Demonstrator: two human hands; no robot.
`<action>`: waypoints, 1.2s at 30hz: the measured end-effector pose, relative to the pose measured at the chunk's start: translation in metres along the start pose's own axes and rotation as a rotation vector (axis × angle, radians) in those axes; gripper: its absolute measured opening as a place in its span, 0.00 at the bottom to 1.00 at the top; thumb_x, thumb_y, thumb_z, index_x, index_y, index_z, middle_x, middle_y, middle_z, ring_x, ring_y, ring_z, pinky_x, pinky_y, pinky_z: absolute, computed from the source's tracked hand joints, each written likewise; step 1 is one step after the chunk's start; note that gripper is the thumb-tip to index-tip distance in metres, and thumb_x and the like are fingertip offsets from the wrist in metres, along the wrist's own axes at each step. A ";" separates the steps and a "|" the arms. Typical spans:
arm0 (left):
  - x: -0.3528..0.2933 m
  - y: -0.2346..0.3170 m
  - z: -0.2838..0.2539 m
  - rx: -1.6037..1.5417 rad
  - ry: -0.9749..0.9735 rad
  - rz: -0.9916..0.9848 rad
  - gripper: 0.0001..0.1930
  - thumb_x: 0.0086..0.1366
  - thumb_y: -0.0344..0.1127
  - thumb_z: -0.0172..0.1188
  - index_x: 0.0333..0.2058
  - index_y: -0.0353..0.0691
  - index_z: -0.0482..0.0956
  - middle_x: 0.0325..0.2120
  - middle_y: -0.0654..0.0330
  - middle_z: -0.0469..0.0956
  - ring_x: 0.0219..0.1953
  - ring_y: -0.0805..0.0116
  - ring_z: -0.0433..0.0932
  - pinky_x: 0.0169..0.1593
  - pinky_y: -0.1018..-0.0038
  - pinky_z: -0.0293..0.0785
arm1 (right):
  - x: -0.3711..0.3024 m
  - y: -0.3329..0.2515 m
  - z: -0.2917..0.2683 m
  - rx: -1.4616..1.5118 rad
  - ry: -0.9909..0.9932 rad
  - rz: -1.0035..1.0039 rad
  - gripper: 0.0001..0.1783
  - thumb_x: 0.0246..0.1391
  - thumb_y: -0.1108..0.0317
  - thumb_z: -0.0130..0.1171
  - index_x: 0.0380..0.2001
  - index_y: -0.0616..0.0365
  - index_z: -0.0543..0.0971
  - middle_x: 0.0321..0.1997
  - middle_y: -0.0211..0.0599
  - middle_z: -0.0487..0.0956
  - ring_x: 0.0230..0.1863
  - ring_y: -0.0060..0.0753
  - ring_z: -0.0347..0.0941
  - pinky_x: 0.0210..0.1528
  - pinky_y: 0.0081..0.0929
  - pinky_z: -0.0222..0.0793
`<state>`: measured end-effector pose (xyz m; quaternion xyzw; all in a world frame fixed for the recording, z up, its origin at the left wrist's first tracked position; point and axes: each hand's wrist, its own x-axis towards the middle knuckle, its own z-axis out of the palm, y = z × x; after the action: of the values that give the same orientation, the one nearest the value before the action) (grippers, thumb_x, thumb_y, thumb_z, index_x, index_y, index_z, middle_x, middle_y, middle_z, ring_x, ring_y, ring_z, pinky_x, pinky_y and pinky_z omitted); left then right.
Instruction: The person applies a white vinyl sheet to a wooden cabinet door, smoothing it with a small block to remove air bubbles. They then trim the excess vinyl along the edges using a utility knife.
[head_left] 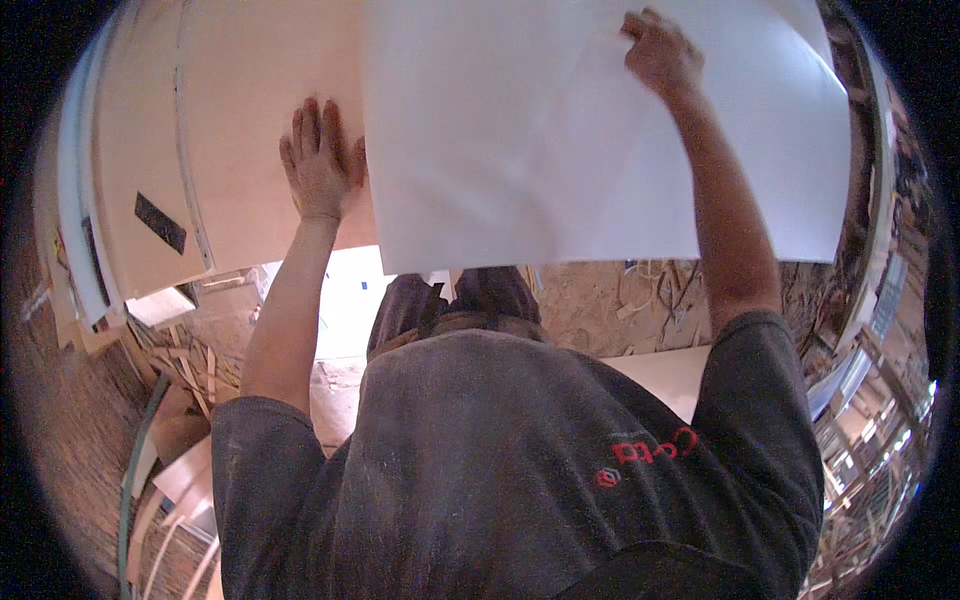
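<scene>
A large white sheet lies over a tan board, and its left edge runs beside my left hand. My left hand rests flat on the tan board with fingers spread, its thumb at the edge of the white sheet. Farther off to the right, my right hand is on or just above the white sheet. Its fingers look bent and are smeared by motion, so I cannot make out whether anything is in them. Soft ripples show in the sheet's middle.
A dark strip lies on the tan board at the left. Wood offcuts and scraps litter the floor below. More boards lean at the lower left, near a curved green edge. Stacked timber stands at the right.
</scene>
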<state>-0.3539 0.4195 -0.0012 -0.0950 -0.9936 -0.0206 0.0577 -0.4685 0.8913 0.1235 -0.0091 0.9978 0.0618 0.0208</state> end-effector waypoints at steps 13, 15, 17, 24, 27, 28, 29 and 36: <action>0.020 -0.017 0.005 -0.051 -0.061 0.058 0.37 0.74 0.66 0.45 0.75 0.55 0.57 0.77 0.58 0.51 0.79 0.57 0.47 0.77 0.47 0.42 | -0.366 -0.063 -0.017 0.317 -0.076 0.021 0.11 0.42 0.76 0.66 0.31 0.51 0.78 0.37 0.35 0.76 0.43 0.47 0.76 0.38 0.44 0.75; 0.021 -0.034 0.004 -0.044 -0.016 0.102 0.37 0.75 0.65 0.45 0.75 0.55 0.57 0.77 0.58 0.51 0.79 0.56 0.47 0.77 0.47 0.43 | -0.350 -0.061 -0.043 0.301 0.115 0.224 0.12 0.42 0.78 0.65 0.31 0.50 0.79 0.39 0.36 0.76 0.43 0.47 0.76 0.40 0.45 0.75; 0.031 -0.042 0.009 -0.039 -0.015 0.083 0.37 0.75 0.64 0.45 0.75 0.55 0.58 0.77 0.58 0.51 0.79 0.56 0.48 0.77 0.47 0.43 | -0.321 -0.056 -0.039 0.202 0.163 0.096 0.15 0.40 0.79 0.65 0.32 0.49 0.79 0.40 0.35 0.76 0.44 0.48 0.75 0.41 0.45 0.74; 0.037 -0.032 -0.005 -0.022 -0.015 0.032 0.36 0.74 0.59 0.49 0.75 0.54 0.58 0.77 0.57 0.51 0.79 0.56 0.48 0.77 0.47 0.41 | -0.224 -0.067 -0.005 0.251 0.151 -0.085 0.13 0.40 0.76 0.66 0.31 0.47 0.78 0.37 0.31 0.75 0.41 0.45 0.74 0.36 0.43 0.74; 0.034 -0.033 -0.010 -0.087 -0.006 0.014 0.36 0.73 0.57 0.52 0.75 0.54 0.58 0.77 0.57 0.51 0.79 0.56 0.48 0.77 0.47 0.40 | -0.150 -0.072 -0.001 0.217 0.229 -0.100 0.09 0.44 0.73 0.65 0.28 0.47 0.77 0.33 0.31 0.73 0.39 0.44 0.73 0.32 0.42 0.74; 0.035 -0.032 -0.011 -0.086 -0.021 0.007 0.36 0.73 0.57 0.53 0.75 0.54 0.58 0.77 0.57 0.51 0.79 0.57 0.48 0.77 0.48 0.40 | -0.119 -0.072 -0.003 0.193 0.220 -0.092 0.08 0.45 0.72 0.65 0.28 0.48 0.77 0.33 0.31 0.73 0.39 0.43 0.73 0.32 0.43 0.74; 0.035 -0.030 -0.013 -0.086 -0.034 -0.003 0.37 0.72 0.57 0.53 0.75 0.55 0.58 0.77 0.58 0.51 0.79 0.57 0.48 0.78 0.48 0.40 | -0.088 -0.070 -0.002 0.168 0.213 -0.087 0.07 0.46 0.72 0.65 0.28 0.48 0.78 0.33 0.31 0.73 0.38 0.43 0.74 0.32 0.44 0.74; 0.036 -0.027 -0.021 -0.138 -0.095 -0.027 0.37 0.71 0.57 0.57 0.74 0.55 0.60 0.77 0.60 0.53 0.78 0.60 0.50 0.78 0.50 0.42 | 0.147 -0.047 0.006 -0.008 0.320 -0.066 0.08 0.53 0.71 0.60 0.35 0.43 0.83 0.41 0.29 0.78 0.50 0.40 0.78 0.44 0.45 0.78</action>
<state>-0.3920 0.3987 0.0233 -0.0863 -0.9926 -0.0853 0.0033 -0.6138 0.8434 0.1052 -0.0519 0.9873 0.0631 -0.1364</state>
